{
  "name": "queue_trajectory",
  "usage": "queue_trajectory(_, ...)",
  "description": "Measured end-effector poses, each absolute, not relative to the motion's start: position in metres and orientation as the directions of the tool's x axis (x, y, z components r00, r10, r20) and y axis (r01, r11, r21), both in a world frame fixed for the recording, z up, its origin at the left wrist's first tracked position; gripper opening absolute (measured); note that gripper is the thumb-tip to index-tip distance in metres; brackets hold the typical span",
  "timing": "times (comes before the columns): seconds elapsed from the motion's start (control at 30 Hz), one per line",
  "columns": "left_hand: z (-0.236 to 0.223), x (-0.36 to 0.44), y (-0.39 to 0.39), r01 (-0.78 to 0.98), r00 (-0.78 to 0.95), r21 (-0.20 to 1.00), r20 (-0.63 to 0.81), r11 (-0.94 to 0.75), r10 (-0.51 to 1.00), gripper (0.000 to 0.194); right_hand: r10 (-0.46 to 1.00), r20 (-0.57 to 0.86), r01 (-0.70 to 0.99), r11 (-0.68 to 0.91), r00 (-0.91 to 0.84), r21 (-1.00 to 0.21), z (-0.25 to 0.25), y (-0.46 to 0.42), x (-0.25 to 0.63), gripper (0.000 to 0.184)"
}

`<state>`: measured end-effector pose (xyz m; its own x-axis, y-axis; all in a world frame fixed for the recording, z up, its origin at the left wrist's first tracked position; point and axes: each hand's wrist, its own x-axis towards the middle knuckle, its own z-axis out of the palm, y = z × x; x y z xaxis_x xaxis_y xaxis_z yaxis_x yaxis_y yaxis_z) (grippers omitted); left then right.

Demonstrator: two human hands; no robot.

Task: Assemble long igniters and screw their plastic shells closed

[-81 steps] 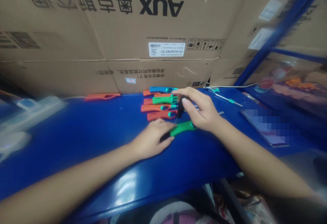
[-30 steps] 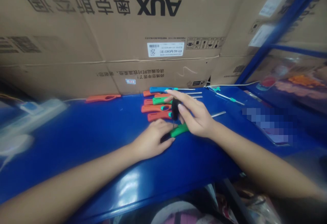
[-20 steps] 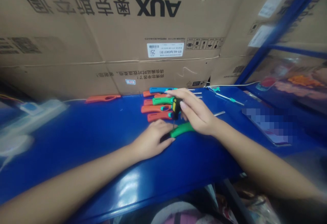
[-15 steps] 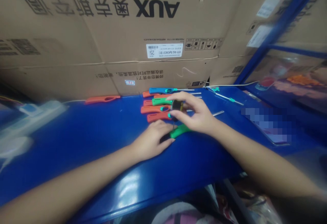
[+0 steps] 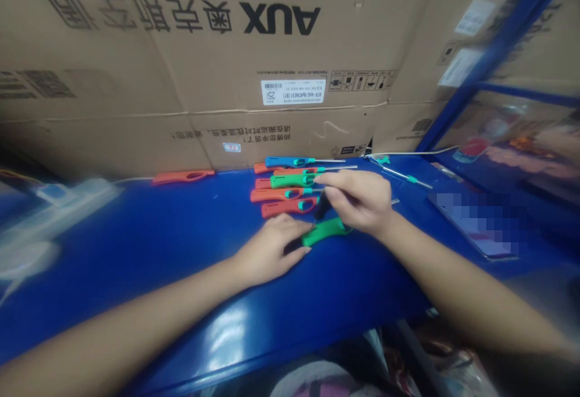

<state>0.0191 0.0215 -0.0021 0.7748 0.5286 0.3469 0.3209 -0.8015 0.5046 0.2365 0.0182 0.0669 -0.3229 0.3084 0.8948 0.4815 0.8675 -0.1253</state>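
Note:
A green long-nosed lighter (image 5: 327, 231) lies on the blue tabletop, its butt end pinched between the thumb and fingers of my left hand (image 5: 269, 249). My right hand (image 5: 362, 199) is closed around a screwdriver (image 5: 321, 206) with a dark handle. The screwdriver leans, and its thin shaft points down at the green lighter near my left fingertips; whether the tip touches is too small to tell. Just beyond my hands lie several more lighters: a blue one (image 5: 285, 162) at the back, another green one (image 5: 290, 180), and red-orange ones (image 5: 278, 208).
An orange lighter casing (image 5: 181, 176) lies left by the cardboard wall (image 5: 203, 83). A white power strip (image 5: 72, 209) is at far left. Right are a loose metal lighter tube (image 5: 399, 173), a phone (image 5: 480, 228) and a blue frame post (image 5: 493, 58).
My right hand has turned and shifted slightly right, tilting the screwdriver from near upright. More of the green lighter shows. My left hand stays in place.

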Motion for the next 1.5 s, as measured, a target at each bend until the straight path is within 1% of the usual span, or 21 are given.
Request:
queue_trajectory(0.03,-0.002,0.019,0.021,0.320,0.774,0.509,0.346,-0.799,0.531,0.036,0.301,0.890,0.477,0.872,-0.344,-0.111,0.068,0.018,0.237,0.022)
queue_trajectory(0.1,-0.002,0.019,0.021,0.324,0.774,0.514,0.339,-0.794,0.535,0.036,0.376,0.848,0.420,0.884,-0.374,-0.206,0.068,0.017,0.237,0.032)
queue_trajectory(0.17,-0.002,0.019,0.022,0.326,0.776,0.516,0.332,-0.792,0.536,0.036,0.468,0.796,0.363,0.869,-0.384,-0.336,0.068,0.017,0.235,0.032)
queue_trajectory(0.2,-0.002,0.019,0.022,0.324,0.777,0.517,0.332,-0.792,0.535,0.036,0.481,0.791,0.351,0.865,-0.378,-0.359,0.068,0.018,0.234,0.029)
queue_trajectory(0.23,-0.003,0.019,0.022,0.321,0.777,0.520,0.334,-0.792,0.534,0.036,0.470,0.805,0.358,0.868,-0.362,-0.345,0.068,0.019,0.233,0.024)
queue_trajectory(0.33,-0.004,0.019,0.023,0.312,0.772,0.529,0.343,-0.789,0.535,0.036,0.354,0.866,0.437,0.881,-0.352,-0.183,0.068,0.019,0.234,0.017)
queue_trajectory(0.4,-0.005,0.019,0.023,0.316,0.768,0.534,0.342,-0.785,0.542,0.037,0.352,0.861,0.449,0.878,-0.366,-0.168,0.070,0.017,0.234,0.017)
queue_trajectory(0.53,-0.005,0.019,0.024,0.325,0.769,0.536,0.330,-0.779,0.547,0.037,0.549,0.737,0.294,0.835,-0.394,-0.465,0.075,0.011,0.232,0.030)
queue_trajectory(0.57,-0.006,0.019,0.024,0.325,0.770,0.535,0.329,-0.780,0.546,0.036,0.563,0.722,0.255,0.826,-0.401,-0.503,0.075,0.011,0.231,0.029)
queue_trajectory(0.63,-0.007,0.018,0.024,0.324,0.769,0.536,0.331,-0.780,0.547,0.036,0.526,0.763,0.255,0.850,-0.377,-0.461,0.075,0.012,0.231,0.020)
queue_trajectory(0.7,-0.008,0.018,0.024,0.319,0.764,0.541,0.340,-0.778,0.549,0.037,0.425,0.842,0.341,0.886,-0.331,-0.313,0.074,0.015,0.232,0.011)
queue_trajectory(0.77,-0.008,0.019,0.025,0.310,0.758,0.549,0.350,-0.776,0.551,0.038,0.336,0.882,0.407,0.894,-0.331,-0.187,0.074,0.016,0.233,0.012)
queue_trajectory(0.8,-0.008,0.019,0.025,0.308,0.756,0.553,0.353,-0.774,0.552,0.038,0.322,0.878,0.405,0.899,-0.354,-0.167,0.073,0.015,0.233,0.015)
queue_trajectory(0.83,-0.008,0.019,0.025,0.309,0.756,0.556,0.349,-0.772,0.554,0.038,0.336,0.859,0.380,0.906,-0.385,-0.184,0.074,0.015,0.233,0.020)
queue_trajectory(0.93,-0.005,0.019,0.024,0.323,0.762,0.561,0.322,-0.762,0.561,0.037,0.450,0.761,0.274,0.892,-0.466,-0.359,0.075,0.012,0.231,0.036)
queue_trajectory(1.0,-0.003,0.020,0.024,0.325,0.763,0.565,0.318,-0.759,0.563,0.036,0.481,0.736,0.245,0.876,-0.477,-0.414,0.076,0.011,0.230,0.032)
queue_trajectory(1.1,-0.003,0.020,0.024,0.307,0.763,0.572,0.329,-0.760,0.556,0.033,0.449,0.790,0.309,0.888,-0.417,-0.341,0.074,0.011,0.230,0.017)
queue_trajectory(1.23,-0.003,0.021,0.024,0.301,0.763,0.582,0.328,-0.755,0.557,0.030,0.372,0.831,0.354,0.907,-0.414,-0.230,0.074,0.010,0.230,0.019)
queue_trajectory(1.37,-0.004,0.020,0.024,0.310,0.758,0.582,0.326,-0.752,0.565,0.034,0.449,0.750,0.252,0.894,-0.486,-0.371,0.078,0.008,0.230,0.034)
queue_trajectory(1.43,-0.004,0.020,0.024,0.313,0.760,0.580,0.322,-0.752,0.564,0.033,0.457,0.745,0.236,0.889,-0.485,-0.391,0.078,0.008,0.229,0.025)
queue_trajectory(1.5,-0.003,0.021,0.025,0.309,0.764,0.580,0.321,-0.754,0.560,0.032,0.415,0.802,0.288,0.905,-0.429,-0.314,0.076,0.009,0.228,0.013)
